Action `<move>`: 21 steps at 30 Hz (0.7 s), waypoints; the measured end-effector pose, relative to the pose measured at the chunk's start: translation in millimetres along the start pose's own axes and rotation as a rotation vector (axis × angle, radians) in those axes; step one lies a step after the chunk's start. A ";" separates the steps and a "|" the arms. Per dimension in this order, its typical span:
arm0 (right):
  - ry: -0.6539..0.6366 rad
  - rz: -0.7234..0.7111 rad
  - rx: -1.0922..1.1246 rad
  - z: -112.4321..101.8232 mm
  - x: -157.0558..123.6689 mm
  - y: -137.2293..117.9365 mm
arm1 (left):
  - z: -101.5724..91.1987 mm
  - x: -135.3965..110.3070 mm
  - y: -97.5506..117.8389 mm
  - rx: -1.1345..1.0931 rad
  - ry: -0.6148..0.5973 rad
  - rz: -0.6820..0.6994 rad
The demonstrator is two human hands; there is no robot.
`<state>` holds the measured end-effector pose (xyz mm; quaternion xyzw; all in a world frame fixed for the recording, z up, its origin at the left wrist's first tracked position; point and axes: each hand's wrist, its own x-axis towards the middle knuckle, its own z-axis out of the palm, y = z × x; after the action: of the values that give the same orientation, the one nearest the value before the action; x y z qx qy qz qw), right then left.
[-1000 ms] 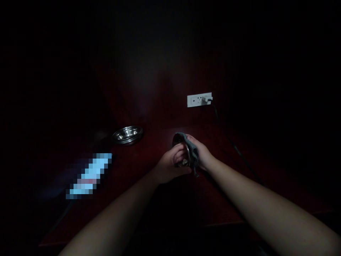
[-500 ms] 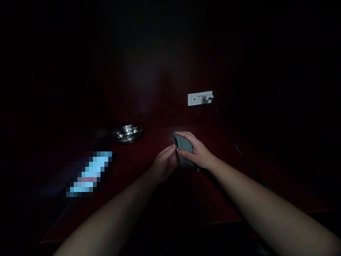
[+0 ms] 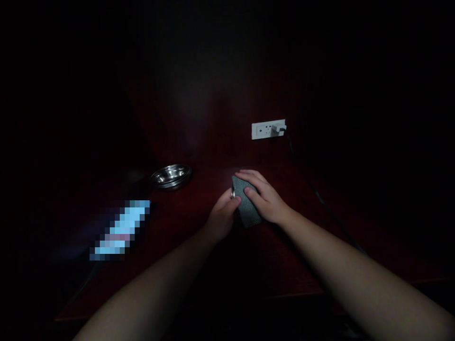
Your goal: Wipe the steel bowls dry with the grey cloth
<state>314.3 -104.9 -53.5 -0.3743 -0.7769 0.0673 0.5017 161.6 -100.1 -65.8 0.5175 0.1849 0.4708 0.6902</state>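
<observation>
Over the middle of the dark red table, my right hand (image 3: 267,199) is closed on a grey cloth (image 3: 250,208). The cloth is pressed against a shiny metal object (image 3: 232,191), of which only a thin curved rim shows; the rest is hidden, so its kind cannot be made out. My left hand (image 3: 223,213) grips that metal object from the left, its thumb at the cloth's edge. Shiny metal bowls or dishes (image 3: 171,177), apparently stacked, stand at the back left of the table.
A lit phone-like screen (image 3: 121,232), blurred out, lies at the left. On the back wall is a white socket panel (image 3: 261,130) with a plug (image 3: 279,128) in it. A dark cable (image 3: 322,201) runs down to the right. The table's front edge (image 3: 284,296) is near my forearms.
My right hand and the cloth have shifted, with the cloth now lying flatter over the metal object. My left thumb has moved onto the cloth's edge, and more metal rim shows.
</observation>
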 end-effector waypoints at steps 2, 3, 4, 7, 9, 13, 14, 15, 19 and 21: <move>0.020 0.013 -0.051 2.0 -0.3 -0.2 | -2.2 1.1 -2.8 0.003 0.016 0.011; 0.031 0.014 -0.083 2.6 -0.4 -1.0 | -3.1 1.6 -4.0 0.005 0.025 0.015; 0.043 0.014 -0.118 2.8 -0.4 -2.3 | -3.8 2.0 -4.9 0.005 0.035 0.017; 0.090 0.012 -0.218 1.0 0.0 -6.9 | -3.6 2.5 -5.6 -0.001 0.061 0.027; 0.119 -0.020 -0.260 -1.5 0.5 -9.2 | -2.1 2.2 -4.6 -0.002 0.083 0.032; 0.075 -0.186 -0.269 -4.6 1.2 -9.6 | 1.2 1.0 -1.7 -0.054 0.118 0.019; 0.049 -0.216 -0.262 -4.4 1.2 -9.1 | 1.9 0.6 -0.9 -0.078 0.126 0.014; 0.023 -0.231 -0.254 -3.8 1.2 -8.5 | 2.8 0.0 0.1 -0.100 0.134 0.008; -0.039 -0.202 -0.217 0.1 0.6 -7.4 | 8.4 -2.8 6.2 -0.193 0.128 -0.038; -0.031 -0.177 -0.187 1.9 -0.1 -8.2 | 12.0 -3.9 9.3 -0.232 0.109 -0.064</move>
<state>308.6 -110.2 -50.5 -0.3485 -0.8175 -0.0443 0.4565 164.4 -109.7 -53.7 0.4018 0.1829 0.4943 0.7489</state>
